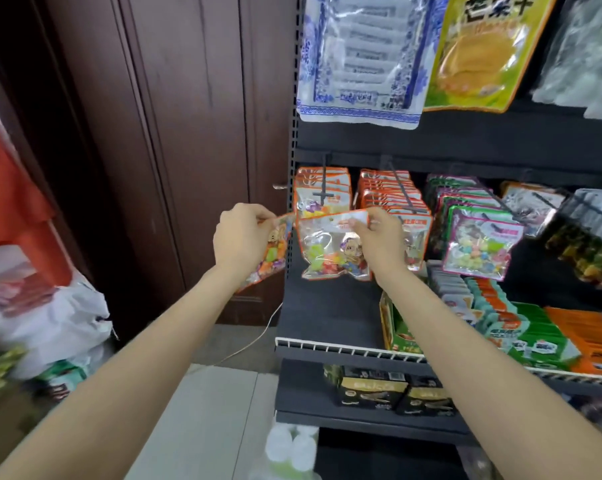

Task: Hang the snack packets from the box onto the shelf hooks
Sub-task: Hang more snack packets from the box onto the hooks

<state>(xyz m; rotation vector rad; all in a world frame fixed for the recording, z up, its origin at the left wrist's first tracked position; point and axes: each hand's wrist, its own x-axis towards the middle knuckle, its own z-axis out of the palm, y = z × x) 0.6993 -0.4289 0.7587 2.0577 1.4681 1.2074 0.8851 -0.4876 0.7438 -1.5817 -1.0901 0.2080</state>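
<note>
My right hand pinches the orange top edge of a clear snack packet with colourful candy, held just below and in front of the leftmost black hook. My left hand grips another orange-edged packet, tilted, to the left of the shelf. Several matching packets hang on that hook, and a second row hangs on the hook to its right. The box is not in view.
Pink-edged candy packets hang further right. Large bags hang above. The shelf below holds green and orange boxed snacks. A brown door stands left, with white plastic bags on the floor.
</note>
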